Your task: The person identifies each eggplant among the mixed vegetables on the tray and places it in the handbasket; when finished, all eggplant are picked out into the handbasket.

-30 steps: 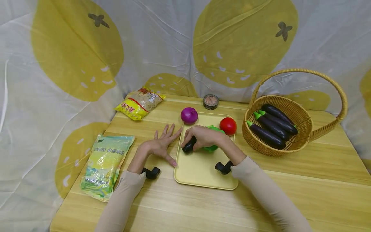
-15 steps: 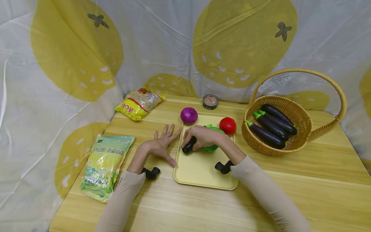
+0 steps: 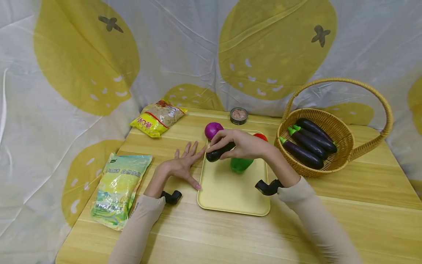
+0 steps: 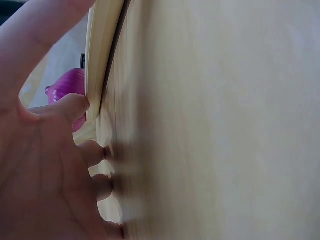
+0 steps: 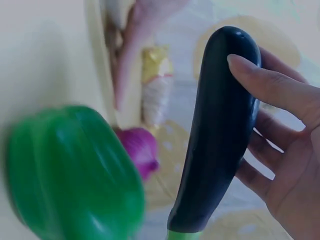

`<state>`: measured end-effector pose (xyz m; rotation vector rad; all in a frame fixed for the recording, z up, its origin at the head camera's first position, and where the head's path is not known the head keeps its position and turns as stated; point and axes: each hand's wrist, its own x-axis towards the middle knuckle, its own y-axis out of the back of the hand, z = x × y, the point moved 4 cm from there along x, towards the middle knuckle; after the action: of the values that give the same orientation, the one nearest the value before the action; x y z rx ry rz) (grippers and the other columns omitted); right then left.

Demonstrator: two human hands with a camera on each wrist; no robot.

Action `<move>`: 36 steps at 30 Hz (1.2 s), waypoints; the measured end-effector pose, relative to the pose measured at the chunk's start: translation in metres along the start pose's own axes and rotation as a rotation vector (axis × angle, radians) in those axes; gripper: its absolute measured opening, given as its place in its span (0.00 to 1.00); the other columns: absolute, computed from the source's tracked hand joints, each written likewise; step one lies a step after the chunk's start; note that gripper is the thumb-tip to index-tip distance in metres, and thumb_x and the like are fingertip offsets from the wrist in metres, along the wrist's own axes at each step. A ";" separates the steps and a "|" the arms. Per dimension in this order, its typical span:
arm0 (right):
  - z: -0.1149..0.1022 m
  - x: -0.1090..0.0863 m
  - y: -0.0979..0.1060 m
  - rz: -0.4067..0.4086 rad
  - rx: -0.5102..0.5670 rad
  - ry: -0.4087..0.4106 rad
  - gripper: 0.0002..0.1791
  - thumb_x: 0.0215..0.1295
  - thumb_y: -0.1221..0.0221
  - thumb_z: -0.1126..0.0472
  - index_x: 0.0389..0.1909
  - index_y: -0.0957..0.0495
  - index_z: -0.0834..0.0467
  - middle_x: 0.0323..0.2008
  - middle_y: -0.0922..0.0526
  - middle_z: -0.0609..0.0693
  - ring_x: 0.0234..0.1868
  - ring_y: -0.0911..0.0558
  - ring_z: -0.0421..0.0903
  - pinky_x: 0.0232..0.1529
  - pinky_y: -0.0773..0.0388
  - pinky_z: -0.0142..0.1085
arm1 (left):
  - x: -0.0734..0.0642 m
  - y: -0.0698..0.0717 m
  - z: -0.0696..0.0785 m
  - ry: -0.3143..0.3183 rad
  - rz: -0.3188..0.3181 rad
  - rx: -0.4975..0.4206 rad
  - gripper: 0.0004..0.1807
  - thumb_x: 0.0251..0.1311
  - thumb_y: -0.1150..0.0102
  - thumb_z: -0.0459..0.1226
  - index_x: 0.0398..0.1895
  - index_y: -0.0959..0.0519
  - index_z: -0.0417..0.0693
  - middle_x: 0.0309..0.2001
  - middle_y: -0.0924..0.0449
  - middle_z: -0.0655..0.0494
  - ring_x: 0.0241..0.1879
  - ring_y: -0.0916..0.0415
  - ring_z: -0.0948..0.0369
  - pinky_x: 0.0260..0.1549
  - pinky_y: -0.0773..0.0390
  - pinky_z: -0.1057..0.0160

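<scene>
An eggplant [image 5: 220, 120] with a dark glossy skin and a bit of green at its stem end is gripped between thumb and fingers of my right hand [image 3: 245, 144]. It hangs above the pale yellow tray [image 3: 234, 198]. Below and beside that hand sits a green bell pepper [image 5: 75, 175] on the tray, partly covered by the hand in the head view. My left hand [image 3: 180, 167] lies with fingers spread on the table, its fingertips and thumb touching the tray's left edge. A purple onion [image 3: 213, 130] is at the tray's far left corner. Behind my right hand a red tomato-like vegetable [image 3: 261, 137] peeks out.
At the right stands a wicker basket [image 3: 349, 141] with a tall handle, holding several eggplants [image 3: 310, 145]. A round tin [image 3: 239, 116] sits behind the tray. Two plastic bags, one yellow and clear [image 3: 158, 117], one green [image 3: 121, 189], lie at the left.
My right hand has lifted the eggplant off the tray and moved slightly right and up, now covering most of the red vegetable. The left hand has stayed in place.
</scene>
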<state>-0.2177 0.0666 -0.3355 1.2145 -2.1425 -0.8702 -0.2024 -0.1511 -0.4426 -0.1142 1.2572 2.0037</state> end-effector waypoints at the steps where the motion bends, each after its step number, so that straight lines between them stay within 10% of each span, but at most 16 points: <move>1: -0.001 -0.004 0.006 0.014 -0.007 -0.004 0.23 0.61 0.28 0.67 0.58 0.14 0.52 0.56 0.17 0.51 0.62 0.22 0.49 0.67 0.24 0.48 | 0.000 0.000 0.000 0.002 0.001 0.002 0.80 0.41 0.17 0.60 0.85 0.71 0.62 0.82 0.87 0.42 0.81 0.91 0.41 0.73 0.82 0.27; 9: 0.003 -0.045 0.050 0.152 -0.088 -0.104 0.22 0.63 0.29 0.64 0.59 0.14 0.51 0.55 0.16 0.51 0.57 0.20 0.47 0.57 0.22 0.40 | 0.001 -0.001 0.000 0.001 0.006 0.007 0.81 0.40 0.16 0.58 0.85 0.71 0.59 0.82 0.86 0.41 0.81 0.91 0.41 0.73 0.82 0.27; 27: 0.058 -0.152 0.113 0.335 -0.131 -0.651 0.25 0.69 0.32 0.49 0.66 0.20 0.44 0.58 0.14 0.57 0.22 0.39 0.43 0.23 0.38 0.38 | 0.000 -0.002 0.000 -0.007 0.010 0.005 0.81 0.40 0.17 0.58 0.85 0.71 0.58 0.82 0.87 0.39 0.80 0.91 0.40 0.73 0.83 0.27; 36: 0.094 -0.178 0.116 0.326 -0.097 -0.846 0.29 0.68 0.33 0.44 0.67 0.20 0.51 0.56 0.12 0.60 0.24 0.35 0.40 0.29 0.35 0.36 | 0.001 -0.002 0.000 -0.008 0.007 0.007 0.81 0.40 0.17 0.58 0.85 0.72 0.58 0.82 0.87 0.39 0.80 0.90 0.39 0.73 0.82 0.26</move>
<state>-0.2644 0.2942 -0.3336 0.4275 -2.7733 -1.4849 -0.2020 -0.1499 -0.4445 -0.0986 1.2612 2.0031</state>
